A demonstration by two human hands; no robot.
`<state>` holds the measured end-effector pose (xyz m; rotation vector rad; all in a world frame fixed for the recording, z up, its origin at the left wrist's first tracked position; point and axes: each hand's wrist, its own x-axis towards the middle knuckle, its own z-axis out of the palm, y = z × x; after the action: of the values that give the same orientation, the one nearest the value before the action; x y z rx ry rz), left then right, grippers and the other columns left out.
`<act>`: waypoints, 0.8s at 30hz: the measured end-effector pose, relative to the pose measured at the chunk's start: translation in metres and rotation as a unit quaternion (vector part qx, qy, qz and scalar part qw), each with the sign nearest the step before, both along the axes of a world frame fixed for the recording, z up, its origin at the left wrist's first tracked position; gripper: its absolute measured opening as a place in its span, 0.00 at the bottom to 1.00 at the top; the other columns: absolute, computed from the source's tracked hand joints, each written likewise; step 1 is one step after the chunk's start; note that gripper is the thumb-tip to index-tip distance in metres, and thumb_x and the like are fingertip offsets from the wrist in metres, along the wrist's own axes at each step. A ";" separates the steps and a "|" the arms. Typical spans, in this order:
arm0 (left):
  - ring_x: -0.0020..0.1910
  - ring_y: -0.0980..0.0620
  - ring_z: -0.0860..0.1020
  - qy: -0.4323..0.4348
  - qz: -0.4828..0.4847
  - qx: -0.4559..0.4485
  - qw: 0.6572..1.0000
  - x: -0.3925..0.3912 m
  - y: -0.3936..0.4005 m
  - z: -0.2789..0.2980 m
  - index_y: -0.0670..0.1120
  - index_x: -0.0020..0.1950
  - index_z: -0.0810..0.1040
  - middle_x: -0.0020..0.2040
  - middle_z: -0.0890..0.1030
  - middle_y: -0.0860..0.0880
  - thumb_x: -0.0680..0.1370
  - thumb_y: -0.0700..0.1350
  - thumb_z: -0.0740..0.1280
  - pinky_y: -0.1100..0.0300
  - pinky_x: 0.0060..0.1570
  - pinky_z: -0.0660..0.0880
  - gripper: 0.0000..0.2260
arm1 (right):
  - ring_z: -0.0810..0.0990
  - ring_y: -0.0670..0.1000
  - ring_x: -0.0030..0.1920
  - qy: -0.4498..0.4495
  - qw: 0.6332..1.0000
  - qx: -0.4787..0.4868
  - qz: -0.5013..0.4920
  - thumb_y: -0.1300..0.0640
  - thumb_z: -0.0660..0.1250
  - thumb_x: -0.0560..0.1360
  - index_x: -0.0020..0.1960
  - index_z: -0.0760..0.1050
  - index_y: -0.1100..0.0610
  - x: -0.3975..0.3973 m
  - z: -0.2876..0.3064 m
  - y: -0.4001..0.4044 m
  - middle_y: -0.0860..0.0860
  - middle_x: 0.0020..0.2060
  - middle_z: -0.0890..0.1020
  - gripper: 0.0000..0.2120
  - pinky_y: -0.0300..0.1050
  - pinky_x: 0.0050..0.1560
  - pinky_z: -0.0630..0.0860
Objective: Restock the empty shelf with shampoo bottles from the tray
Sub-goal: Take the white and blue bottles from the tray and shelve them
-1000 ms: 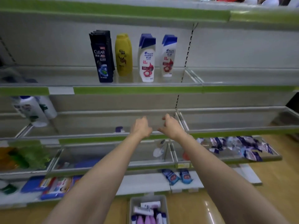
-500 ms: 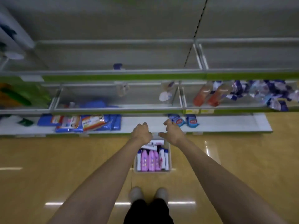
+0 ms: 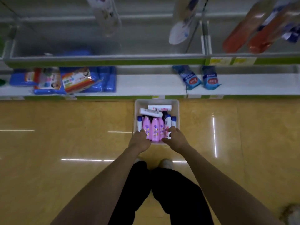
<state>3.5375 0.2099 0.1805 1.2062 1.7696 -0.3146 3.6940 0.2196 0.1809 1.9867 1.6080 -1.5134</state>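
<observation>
Directly below the camera, a white rectangular plastic tray (image 3: 177, 111) stands on the glossy yellow-tan floor (image 3: 65, 143), its far end just beside the lowest shelf of the store rack. Inside the tray, three pink shampoo bottles (image 3: 155, 129) lie side by side along the near half. White bottles with blue caps (image 3: 139, 123) flank them on both sides. Two white tube-shaped containers (image 3: 151, 112) lie crosswise at the far end.

The left hand (image 3: 139, 141) is over the near left corner of the tray, fingers curled downward at the leftmost pink bottle. Whether it touches or holds that bottle cannot be determined. The right hand (image 3: 176, 138) is over the near right corner, fingers bent above a white bottle with a red label (image 3: 166, 125). Contact cannot be confirmed here either, and no bottle is seen lifted.

The white bottom shelf (image 3: 146, 85) carries blue and multicoloured flat packages (image 3: 76, 79) on the left and two blue pouches with red labels (image 3: 188, 77) on the right. The shelf above has a green front strip (image 3: 105, 62) and clear dividers. Two orange-red bottles (image 3: 246, 28) lie at its right end. Black trouser legs (image 3: 162, 192) and two light shoe tips (image 3: 165, 163) appear between the forearms.
</observation>
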 end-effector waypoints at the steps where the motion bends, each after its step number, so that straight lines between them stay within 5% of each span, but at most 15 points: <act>1: 0.63 0.42 0.72 -0.003 0.005 -0.003 1.000 0.003 0.002 -0.023 0.39 0.63 0.70 0.64 0.74 0.39 0.78 0.41 0.60 0.59 0.55 0.69 0.15 | 0.71 0.58 0.66 -0.005 1.000 -0.004 -0.007 0.54 0.67 0.75 0.71 0.61 0.63 0.001 -0.024 -0.001 0.60 0.66 0.70 0.29 0.46 0.62 0.68; 12: 0.61 0.41 0.75 -0.069 0.036 -0.007 0.997 0.081 0.058 -0.260 0.37 0.64 0.71 0.62 0.76 0.39 0.79 0.42 0.60 0.56 0.53 0.71 0.15 | 0.70 0.62 0.64 -0.105 0.993 0.009 -0.060 0.57 0.56 0.81 0.67 0.62 0.69 0.021 -0.262 0.031 0.65 0.64 0.70 0.20 0.49 0.61 0.66; 20: 0.59 0.42 0.76 -0.162 0.188 -0.030 0.968 0.104 0.078 -0.360 0.36 0.67 0.66 0.62 0.75 0.37 0.81 0.47 0.58 0.57 0.55 0.71 0.19 | 0.75 0.60 0.62 -0.195 0.977 0.046 -0.072 0.59 0.54 0.79 0.67 0.66 0.70 0.014 -0.335 0.051 0.63 0.63 0.74 0.20 0.50 0.60 0.71; 24: 0.54 0.46 0.75 -0.223 0.268 -0.040 0.936 0.106 0.081 -0.378 0.38 0.58 0.73 0.56 0.77 0.38 0.80 0.41 0.60 0.55 0.53 0.72 0.10 | 0.82 0.55 0.43 -0.160 0.982 0.051 -0.087 0.63 0.52 0.74 0.52 0.81 0.66 0.014 -0.346 0.049 0.59 0.44 0.82 0.19 0.43 0.44 0.78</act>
<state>3.6437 0.2913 -0.1980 0.6288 1.5823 0.1966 3.7083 0.2684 -0.1653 2.3362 1.4374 -1.1025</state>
